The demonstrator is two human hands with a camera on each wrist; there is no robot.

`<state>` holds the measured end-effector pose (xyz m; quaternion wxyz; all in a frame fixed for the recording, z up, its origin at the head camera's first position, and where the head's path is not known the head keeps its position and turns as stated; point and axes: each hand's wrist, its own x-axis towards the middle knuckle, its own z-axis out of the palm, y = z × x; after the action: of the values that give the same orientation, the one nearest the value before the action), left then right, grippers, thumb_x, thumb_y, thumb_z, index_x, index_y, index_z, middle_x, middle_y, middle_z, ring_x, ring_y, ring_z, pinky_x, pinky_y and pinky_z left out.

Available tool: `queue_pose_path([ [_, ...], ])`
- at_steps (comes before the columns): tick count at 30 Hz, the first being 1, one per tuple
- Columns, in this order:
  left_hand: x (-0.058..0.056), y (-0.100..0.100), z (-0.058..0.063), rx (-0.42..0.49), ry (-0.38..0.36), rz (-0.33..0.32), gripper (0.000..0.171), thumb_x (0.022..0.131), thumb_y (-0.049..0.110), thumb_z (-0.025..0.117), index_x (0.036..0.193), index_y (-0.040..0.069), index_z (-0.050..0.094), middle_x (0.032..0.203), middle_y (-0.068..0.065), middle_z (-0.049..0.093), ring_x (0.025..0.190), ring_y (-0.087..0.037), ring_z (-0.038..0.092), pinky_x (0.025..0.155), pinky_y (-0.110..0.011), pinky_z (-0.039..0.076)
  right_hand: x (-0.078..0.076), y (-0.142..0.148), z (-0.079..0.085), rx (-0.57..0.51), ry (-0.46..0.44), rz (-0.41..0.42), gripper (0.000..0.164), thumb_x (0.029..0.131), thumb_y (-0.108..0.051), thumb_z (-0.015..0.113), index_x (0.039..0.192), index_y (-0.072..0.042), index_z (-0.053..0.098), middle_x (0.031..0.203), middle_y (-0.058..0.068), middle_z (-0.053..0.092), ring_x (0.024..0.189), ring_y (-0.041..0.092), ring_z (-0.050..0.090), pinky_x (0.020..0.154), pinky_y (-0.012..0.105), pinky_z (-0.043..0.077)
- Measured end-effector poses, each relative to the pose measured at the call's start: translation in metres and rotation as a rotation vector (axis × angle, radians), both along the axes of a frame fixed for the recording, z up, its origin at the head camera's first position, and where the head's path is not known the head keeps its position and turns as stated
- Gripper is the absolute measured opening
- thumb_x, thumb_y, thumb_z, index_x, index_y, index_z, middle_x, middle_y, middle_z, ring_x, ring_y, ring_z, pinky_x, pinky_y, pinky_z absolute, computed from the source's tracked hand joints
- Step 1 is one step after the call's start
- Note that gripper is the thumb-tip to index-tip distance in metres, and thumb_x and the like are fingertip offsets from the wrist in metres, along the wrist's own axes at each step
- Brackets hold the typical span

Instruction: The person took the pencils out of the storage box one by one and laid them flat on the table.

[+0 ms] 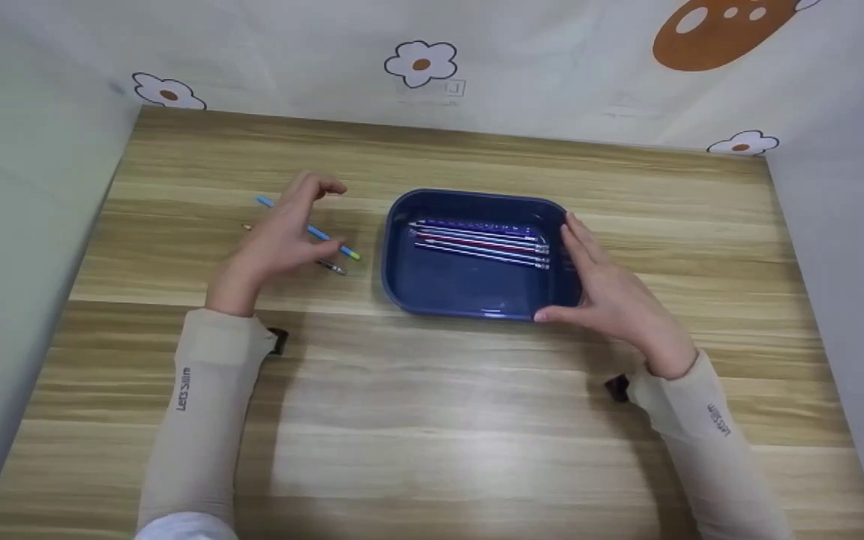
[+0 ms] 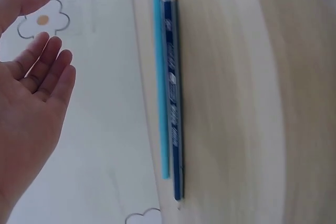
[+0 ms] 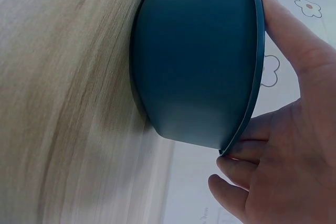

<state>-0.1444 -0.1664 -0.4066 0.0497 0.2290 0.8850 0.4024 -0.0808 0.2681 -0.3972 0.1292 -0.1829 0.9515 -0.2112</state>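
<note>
In the head view my left hand (image 1: 276, 238) hovers over two pencils to the left of the box, thumb and fingers apart with nothing between them. One pencil (image 1: 333, 241) is light blue with a green end; the other, a dark blue pencil (image 2: 173, 82) with a silver ferrule, lies close beside it in the left wrist view. My right hand (image 1: 616, 300) holds the right end of a dark blue plastic box (image 1: 462, 292), thumb at the front corner and fingers along the right rim. Inside the box several striped pencils (image 1: 481, 253) lie side by side, eraser ends to the right.
The box stands on a wood-grain table (image 1: 432, 420). Pale wall sheets with flowers (image 1: 421, 64) border the table at the back and both sides. Small black wrist pieces (image 1: 277, 341) stick out from the beige sleeves.
</note>
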Motion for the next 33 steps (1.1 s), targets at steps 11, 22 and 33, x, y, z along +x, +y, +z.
queue_pose_path([
  [11, 0.005, 0.022, 0.014, 0.094, 0.074, -0.088, 0.063, 0.081, 0.006, 0.075, 0.134, -0.002, 0.043, 0.139, -0.016, 0.047, 0.133, -0.029, 0.043, 0.119, -0.04, 0.031, 0.0, 0.0, 0.0, -0.002, 0.011, 0.006, 0.128, 0.07, -0.064, 0.079, 0.159, -0.002, 0.011, 0.169, 0.011, 0.001, 0.153, 0.037, 0.019, 0.117, 0.053, 0.033],
  [22, 0.009, 0.038, 0.022, 0.12, 0.088, -0.12, 0.064, 0.081, 0.011, 0.077, 0.135, 0.0, 0.045, 0.137, -0.012, 0.049, 0.132, -0.024, 0.046, 0.118, -0.038, 0.033, -0.001, 0.001, 0.0, 0.008, 0.0, 0.003, 0.128, 0.071, -0.066, 0.077, 0.159, -0.003, 0.008, 0.169, 0.01, 0.0, 0.152, 0.038, 0.019, 0.118, 0.056, 0.03],
  [33, 0.01, 0.052, 0.025, 0.133, 0.092, -0.187, 0.063, 0.081, 0.011, 0.078, 0.135, 0.001, 0.047, 0.136, -0.01, 0.048, 0.131, -0.021, 0.046, 0.117, -0.039, 0.034, -0.001, 0.0, 0.0, 0.001, 0.006, 0.007, 0.128, 0.071, -0.066, 0.077, 0.159, -0.002, 0.01, 0.169, 0.01, 0.0, 0.154, 0.036, 0.015, 0.12, 0.056, 0.026],
])
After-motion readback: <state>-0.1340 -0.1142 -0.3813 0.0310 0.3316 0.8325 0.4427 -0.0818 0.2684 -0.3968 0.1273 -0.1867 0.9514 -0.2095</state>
